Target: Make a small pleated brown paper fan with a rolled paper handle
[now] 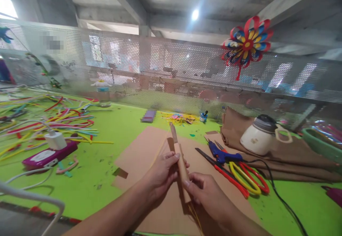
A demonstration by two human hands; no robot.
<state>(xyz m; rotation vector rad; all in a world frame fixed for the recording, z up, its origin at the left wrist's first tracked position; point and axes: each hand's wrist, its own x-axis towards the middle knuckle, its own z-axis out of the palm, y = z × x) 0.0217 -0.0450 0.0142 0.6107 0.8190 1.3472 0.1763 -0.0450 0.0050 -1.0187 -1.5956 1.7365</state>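
My left hand (pixel 167 173) is closed around the middle of a long tan piece (pixel 183 164) that looks like rolled cardboard. Its upper end narrows to a greyish tip (pixel 173 133). Lower down, the fingers and thumb of my right hand (pixel 204 189) pinch the same piece near its bottom end. A thin yellow string (pixel 197 219) hangs from that bottom end, and another thin strand runs from the tip down to the left. Both hands are above a flat brown cardboard sheet (pixel 139 147) on the green table. What the roll contains inside is hidden.
Right of the sheet lie a blue glue gun (pixel 226 156) with its black cord, a red-handled tool (pixel 232 181) and yellow-and-red handles (pixel 249 179). Beyond are folded brown cloth (pixel 288 164) and a kettle-like pot (pixel 258 136). Coloured pipe cleaners (pixel 66 118) and a purple power strip (pixel 50 155) occupy the left.
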